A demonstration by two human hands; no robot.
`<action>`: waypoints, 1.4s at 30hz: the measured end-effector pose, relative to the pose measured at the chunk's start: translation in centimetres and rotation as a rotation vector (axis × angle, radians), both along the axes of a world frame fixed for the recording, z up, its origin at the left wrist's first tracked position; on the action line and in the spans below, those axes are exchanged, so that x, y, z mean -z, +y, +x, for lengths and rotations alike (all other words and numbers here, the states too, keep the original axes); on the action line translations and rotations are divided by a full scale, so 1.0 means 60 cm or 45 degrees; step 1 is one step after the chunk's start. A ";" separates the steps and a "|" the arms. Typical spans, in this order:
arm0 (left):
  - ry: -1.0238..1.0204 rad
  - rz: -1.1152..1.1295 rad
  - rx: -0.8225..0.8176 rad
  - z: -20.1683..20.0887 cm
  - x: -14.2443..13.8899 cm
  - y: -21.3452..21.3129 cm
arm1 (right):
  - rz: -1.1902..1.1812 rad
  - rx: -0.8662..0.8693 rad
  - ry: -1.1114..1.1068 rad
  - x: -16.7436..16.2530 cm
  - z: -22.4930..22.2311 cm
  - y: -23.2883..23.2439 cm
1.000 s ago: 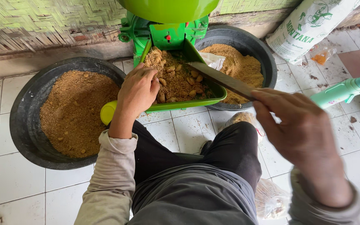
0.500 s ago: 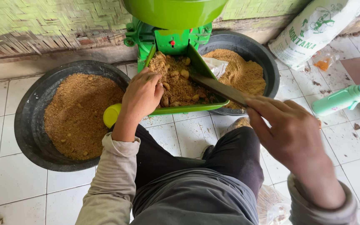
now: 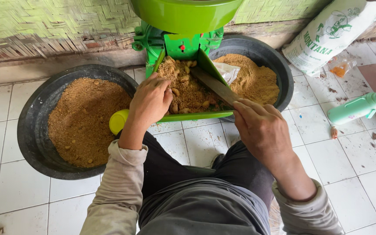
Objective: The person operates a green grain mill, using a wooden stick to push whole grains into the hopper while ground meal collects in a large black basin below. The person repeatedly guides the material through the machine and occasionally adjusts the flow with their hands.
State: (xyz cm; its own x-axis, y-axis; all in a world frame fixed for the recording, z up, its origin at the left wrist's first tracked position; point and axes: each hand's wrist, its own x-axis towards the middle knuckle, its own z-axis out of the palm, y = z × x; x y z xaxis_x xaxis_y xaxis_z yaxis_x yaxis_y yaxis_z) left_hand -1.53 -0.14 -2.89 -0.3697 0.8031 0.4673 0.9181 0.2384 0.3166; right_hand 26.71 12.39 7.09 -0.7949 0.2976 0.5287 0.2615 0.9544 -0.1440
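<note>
Hands at the green grinder tray

Both our hands work over the green tray [image 3: 196, 116] that slopes out from the green grinding machine [image 3: 179, 43] in front of us. Our left hand [image 3: 151, 101] lies palm down on the left part of the tray, fingers curled loosely into the brown, lumpy mash [image 3: 188, 89] piled there; it presses on the mash rather than gripping any one thing. Our right hand [image 3: 262, 128] is clenched around the near end of a flat wooden stick [image 3: 216, 85], whose far end reaches into the mash near the machine's mouth.

A yellow cup [image 3: 118, 121] sits just beside our left wrist, between the tray and the left black basin [image 3: 31, 130], which holds a heap of finer brown meal. A second black basin [image 3: 279, 65] stands behind the tray on the right, also filled with meal, with a clear plastic bag lying on it. Farther right on the white tiled floor [image 3: 327, 161] lie a pale green bottle [image 3: 357, 106] and a white printed sack [image 3: 331, 35].
</note>
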 end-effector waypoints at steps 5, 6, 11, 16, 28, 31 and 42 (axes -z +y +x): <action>-0.084 -0.021 -0.026 0.003 0.001 -0.003 | 0.014 -0.095 0.049 -0.011 -0.025 -0.007; -0.059 -0.034 -0.018 0.003 0.001 -0.002 | -0.006 -0.109 0.055 -0.011 -0.028 -0.009; -0.057 -0.015 -0.011 0.004 0.003 -0.002 | 0.053 -0.019 0.129 -0.004 -0.021 -0.020; -0.076 -0.023 -0.017 0.004 0.006 -0.005 | 0.038 0.027 0.037 0.007 -0.039 -0.028; -0.086 0.018 -0.002 0.004 -0.003 -0.006 | 0.013 0.023 0.031 0.056 -0.065 -0.006; -0.068 0.013 0.002 0.004 -0.005 -0.004 | 0.055 0.031 0.076 0.065 -0.060 0.001; -0.065 0.037 -0.006 0.005 -0.004 -0.007 | -0.364 0.054 -0.217 0.109 -0.122 0.037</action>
State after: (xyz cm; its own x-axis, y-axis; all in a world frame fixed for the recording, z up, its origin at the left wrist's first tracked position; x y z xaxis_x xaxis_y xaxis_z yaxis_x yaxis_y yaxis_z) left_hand -1.24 -0.53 -2.66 -0.3969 0.7876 0.4713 0.8997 0.2322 0.3696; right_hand 19.39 14.62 0.57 -0.8485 0.4494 0.2796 0.3435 0.8694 -0.3551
